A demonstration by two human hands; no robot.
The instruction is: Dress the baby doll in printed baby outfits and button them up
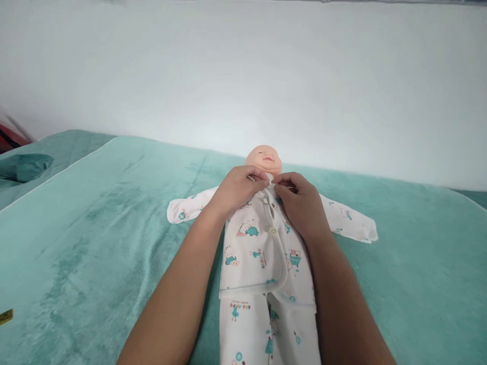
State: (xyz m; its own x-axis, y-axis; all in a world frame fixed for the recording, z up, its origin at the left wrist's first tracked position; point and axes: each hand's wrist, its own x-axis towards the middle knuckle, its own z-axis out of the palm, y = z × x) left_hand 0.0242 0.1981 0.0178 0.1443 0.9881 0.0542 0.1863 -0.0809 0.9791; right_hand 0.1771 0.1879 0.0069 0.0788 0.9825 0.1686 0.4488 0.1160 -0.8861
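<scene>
A baby doll [263, 156] lies on its back, dressed in a white printed baby shirt [251, 253] and matching trousers [243, 334]. At the doll's neck my left hand [242, 186] pinches the shirt's collar edge from the left. From the right my right hand [300, 200] pinches the same collar, its fingertips close to those of the left. Below my hands, fasteners show along the front edge, one of them a pale button [273, 231]. The shirt's sleeves stretch out to both sides. My fingers hide the exact spot at the neckline.
A green plush blanket [114, 253] spreads under the doll. Behind it rises a white wall [243, 76]. At the far left are a dark green fold of cloth [26, 167] and a red item [13, 137]. A small yellow label [6, 317] shows at the left edge.
</scene>
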